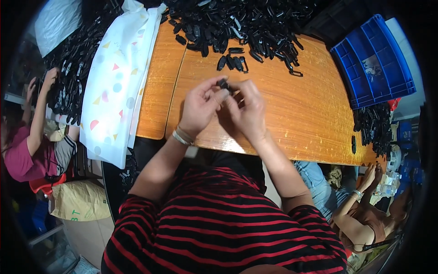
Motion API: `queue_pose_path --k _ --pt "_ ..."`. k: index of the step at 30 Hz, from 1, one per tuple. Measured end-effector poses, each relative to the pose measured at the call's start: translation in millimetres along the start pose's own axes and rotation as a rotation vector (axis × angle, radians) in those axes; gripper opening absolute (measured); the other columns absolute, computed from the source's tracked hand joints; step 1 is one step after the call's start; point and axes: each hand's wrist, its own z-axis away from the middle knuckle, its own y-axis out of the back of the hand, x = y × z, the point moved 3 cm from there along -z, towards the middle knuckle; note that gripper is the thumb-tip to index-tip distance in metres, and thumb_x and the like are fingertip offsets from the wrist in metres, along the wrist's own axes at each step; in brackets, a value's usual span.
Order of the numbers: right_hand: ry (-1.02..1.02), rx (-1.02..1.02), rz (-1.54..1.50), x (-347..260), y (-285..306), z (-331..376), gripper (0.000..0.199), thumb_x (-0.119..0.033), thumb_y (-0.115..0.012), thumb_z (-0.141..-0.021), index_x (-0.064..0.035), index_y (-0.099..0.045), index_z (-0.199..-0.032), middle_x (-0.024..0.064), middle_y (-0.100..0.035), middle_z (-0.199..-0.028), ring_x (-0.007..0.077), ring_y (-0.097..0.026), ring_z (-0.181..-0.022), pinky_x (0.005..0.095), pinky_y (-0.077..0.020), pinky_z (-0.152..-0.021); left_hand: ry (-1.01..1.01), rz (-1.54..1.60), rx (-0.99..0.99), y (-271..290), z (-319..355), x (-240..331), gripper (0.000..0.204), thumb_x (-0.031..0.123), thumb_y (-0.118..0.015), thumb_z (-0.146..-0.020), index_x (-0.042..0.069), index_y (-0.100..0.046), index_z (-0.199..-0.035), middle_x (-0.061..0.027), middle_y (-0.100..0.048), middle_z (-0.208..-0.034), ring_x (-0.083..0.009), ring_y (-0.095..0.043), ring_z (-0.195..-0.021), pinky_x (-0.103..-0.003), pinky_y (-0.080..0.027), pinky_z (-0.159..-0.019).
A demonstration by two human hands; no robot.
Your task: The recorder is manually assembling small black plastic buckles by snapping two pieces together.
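1. A small black plastic part is pinched between the fingertips of the left hand and the right hand; both hands are closed on it, raised just above the wooden table.
2. The part is mostly covered by the fingers, so its exact shape cannot be told.
3. A bracelet is worn on the left wrist, on the near side of the part.
4. Beyond the part, a short row of loose black pieces is laid on the table, well apart from the hands.
5. Further beyond the part, a large heap of black pieces is spread over the far edge of the table.
6. To the left of the part, a white cloth with coloured shapes is draped over the table's side.
7. To the right of the part, a blue plastic crate is seen, with another pile of black pieces just below it.
8. Left of the cloth, another person's hand is raised to a further dark pile.
9. At the lower right of the part, a second person's hands are seen by the table's edge.
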Motion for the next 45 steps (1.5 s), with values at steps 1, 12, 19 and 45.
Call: queue_pose_path --k 1,12,19,45 --pt "-0.015 0.019 -0.014 0.4 -4.2 5.1 0.025 -0.003 -0.073 -0.077 -0.0008 -0.062 -0.099 0.0108 -0.058 -0.085 0.0165 -0.060 -0.061 0.0265 -0.0487 -0.052 -0.049 -0.018 -0.006 -3.6 2.9 0.4 0.023 0.010 -0.057 -0.095 -0.001 -0.060 -0.115 0.0011 -0.061 -0.087 -0.0020 -0.053 -0.069 -0.016 -0.043 -0.059" --pt "-0.210 -0.081 -0.311 9.8 -31.2 21.4 0.032 -0.009 -0.070 -0.082 -0.0030 -0.053 -0.109 0.0031 -0.054 -0.080 0.0085 -0.051 -0.067 0.0232 -0.0445 -0.060 0.079 0.039 0.001 -3.8 1.1 -3.6 0.022 0.018 -0.049 -0.099 0.002 -0.059 -0.089 0.0022 -0.056 -0.074 -0.0045 -0.050 -0.069 -0.019 -0.043 -0.063" --pt "-0.301 -0.250 -0.135 50.6 18.8 -33.6 0.018 -0.011 -0.070 -0.083 0.0007 -0.064 -0.096 0.0095 -0.066 -0.085 0.0146 -0.061 -0.071 0.0295 -0.0499 -0.063 0.098 -0.275 0.051 11.7 -53.9 -6.9 0.026 0.026 -0.053 -0.097 0.003 -0.058 -0.085 -0.0023 -0.058 -0.069 -0.0101 -0.055 -0.064 -0.024 -0.045 -0.061" --pt "-0.132 -0.545 0.518 71.6 9.9 -79.5 0.024 -0.008 -0.062 -0.082 -0.0020 -0.066 -0.106 0.0202 -0.066 -0.092 0.0365 -0.064 -0.089 0.0434 -0.0500 -0.078 -0.403 -1.113 0.065 2.4 -80.0 -14.7 0.028 0.008 -0.067 -0.083 0.006 -0.055 -0.108 -0.0133 -0.060 -0.100 -0.0334 -0.062 -0.086 -0.040 -0.050 -0.071"
